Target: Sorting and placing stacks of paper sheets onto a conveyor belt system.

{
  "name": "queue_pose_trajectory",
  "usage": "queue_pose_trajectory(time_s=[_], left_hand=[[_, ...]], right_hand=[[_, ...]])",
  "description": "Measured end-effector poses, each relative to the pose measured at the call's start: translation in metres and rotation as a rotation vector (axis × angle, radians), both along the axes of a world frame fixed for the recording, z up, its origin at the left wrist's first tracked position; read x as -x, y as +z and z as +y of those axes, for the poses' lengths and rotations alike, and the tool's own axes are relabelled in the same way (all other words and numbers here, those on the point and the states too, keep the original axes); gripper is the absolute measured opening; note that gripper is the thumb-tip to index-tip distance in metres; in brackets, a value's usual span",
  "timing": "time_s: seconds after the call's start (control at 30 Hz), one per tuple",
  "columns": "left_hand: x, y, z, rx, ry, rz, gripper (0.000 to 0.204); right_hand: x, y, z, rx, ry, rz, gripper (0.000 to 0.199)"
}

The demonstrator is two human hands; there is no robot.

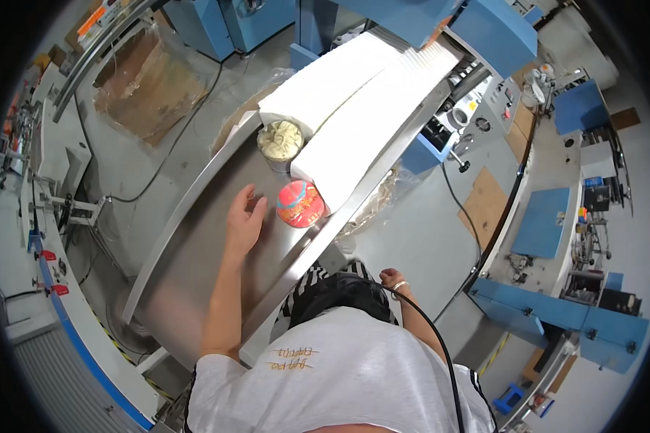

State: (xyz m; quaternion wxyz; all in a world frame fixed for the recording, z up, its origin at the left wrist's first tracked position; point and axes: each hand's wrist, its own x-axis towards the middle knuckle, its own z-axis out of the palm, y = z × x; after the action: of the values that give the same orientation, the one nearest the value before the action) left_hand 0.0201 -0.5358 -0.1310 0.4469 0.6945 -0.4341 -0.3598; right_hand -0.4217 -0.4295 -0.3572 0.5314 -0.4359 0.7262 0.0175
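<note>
My left hand [245, 222] is over the metal table, its thumb and fingers apart and holding nothing. Just right of it is a round red piece with coloured print [300, 204], at the near end of a long white stack [365, 119]. A gap shows between the fingers and this piece. Farther up, a grey round container [280, 143] with a pale, crumpled-looking top stands at the end of a second white stack [332, 76]. Low beside my right hip is my right hand [393, 278], with a pale band at the wrist. Its fingers are curled in, with nothing seen in them.
The steel table [188, 267] has raised rims and slopes up to a blue machine [412, 18]. A control panel [487, 108] is on its right. Flattened cardboard in plastic [148, 86] lies on the floor at left. Black cables [461, 209] cross the floor.
</note>
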Motion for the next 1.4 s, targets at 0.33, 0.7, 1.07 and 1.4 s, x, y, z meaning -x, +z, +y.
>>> queue_pose_trajectory(time_s=[0.33,0.7,1.07,1.4], left_hand=[[0.005,0.029,-0.049,0.294,-0.14,-0.445,0.068],[0.018,0.035,-0.075,0.328,-0.159,-0.572,0.075],[0.002,0.028,-0.072,0.307,-0.228,-0.574,0.068],[0.009,0.042,-0.042,0.422,-0.101,-0.545,0.053]], right_hand=[[-0.001,0.017,-0.072,0.017,0.266,0.065,0.034],[0.007,0.029,-0.14,0.112,0.213,0.053,0.037],[0.029,0.024,-0.086,-0.022,0.23,0.11,0.038],[-0.037,0.103,-0.118,0.549,0.072,-0.224,0.016]])
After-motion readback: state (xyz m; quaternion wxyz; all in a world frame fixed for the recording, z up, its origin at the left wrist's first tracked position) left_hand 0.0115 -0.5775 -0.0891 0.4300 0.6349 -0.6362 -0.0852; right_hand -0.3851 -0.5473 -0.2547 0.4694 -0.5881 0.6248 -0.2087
